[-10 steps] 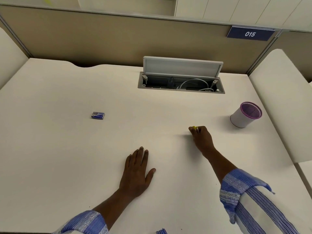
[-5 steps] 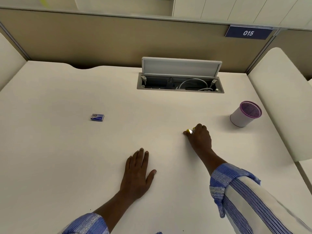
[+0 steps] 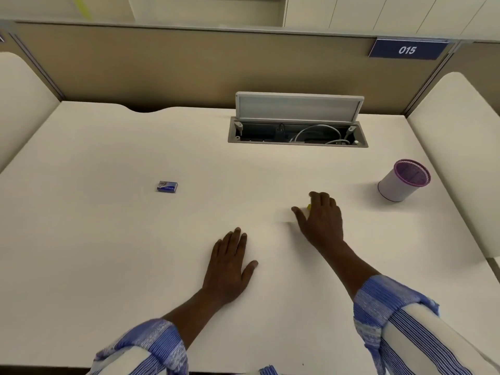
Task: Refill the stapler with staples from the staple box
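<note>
A small blue staple box (image 3: 167, 186) lies on the white desk (image 3: 108, 239) at the left of centre, apart from both hands. My right hand (image 3: 320, 219) rests on the desk right of centre, curled over a small yellow stapler (image 3: 308, 206); only a sliver of yellow shows between thumb and fingers. My left hand (image 3: 230, 266) lies flat on the desk, palm down, fingers together, holding nothing.
A white pen cup with a purple mesh rim (image 3: 403, 180) stands at the right. An open cable hatch (image 3: 297, 131) with white cables sits at the back of the desk. Beige partitions enclose the back and sides.
My right hand has drawn the yellow stapler a little toward me and to the left, and its thumb has spread out. My left hand stays flat in place.
</note>
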Demonstrator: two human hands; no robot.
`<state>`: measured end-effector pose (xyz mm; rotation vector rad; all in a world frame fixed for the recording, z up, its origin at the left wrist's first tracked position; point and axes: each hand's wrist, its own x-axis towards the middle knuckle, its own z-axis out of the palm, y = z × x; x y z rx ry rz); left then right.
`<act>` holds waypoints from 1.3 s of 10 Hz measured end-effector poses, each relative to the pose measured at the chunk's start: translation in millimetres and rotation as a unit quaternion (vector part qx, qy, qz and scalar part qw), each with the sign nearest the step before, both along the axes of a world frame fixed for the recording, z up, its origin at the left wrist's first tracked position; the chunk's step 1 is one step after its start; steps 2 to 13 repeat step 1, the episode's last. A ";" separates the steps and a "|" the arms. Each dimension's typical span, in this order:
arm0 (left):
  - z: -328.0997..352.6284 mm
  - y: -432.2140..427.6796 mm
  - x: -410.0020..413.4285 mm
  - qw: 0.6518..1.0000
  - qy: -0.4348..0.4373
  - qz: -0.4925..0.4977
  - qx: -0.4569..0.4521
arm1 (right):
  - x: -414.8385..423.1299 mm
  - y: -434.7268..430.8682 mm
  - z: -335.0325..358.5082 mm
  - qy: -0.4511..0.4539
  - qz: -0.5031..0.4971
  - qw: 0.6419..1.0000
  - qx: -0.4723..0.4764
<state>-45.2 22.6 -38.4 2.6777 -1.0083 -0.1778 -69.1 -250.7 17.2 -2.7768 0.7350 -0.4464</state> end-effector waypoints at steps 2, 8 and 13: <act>2.3 -8.9 21.0 1.000 0.000 0.013 -0.008 | -5.4 26.9 -18.0 -0.009 0.109 0.994 -0.005; 2.3 -8.9 21.0 1.000 0.000 0.013 -0.008 | -5.4 26.9 -18.0 -0.009 0.109 0.994 -0.005; 2.3 -8.9 21.0 1.000 0.000 0.013 -0.008 | -5.4 26.9 -18.0 -0.009 0.109 0.994 -0.005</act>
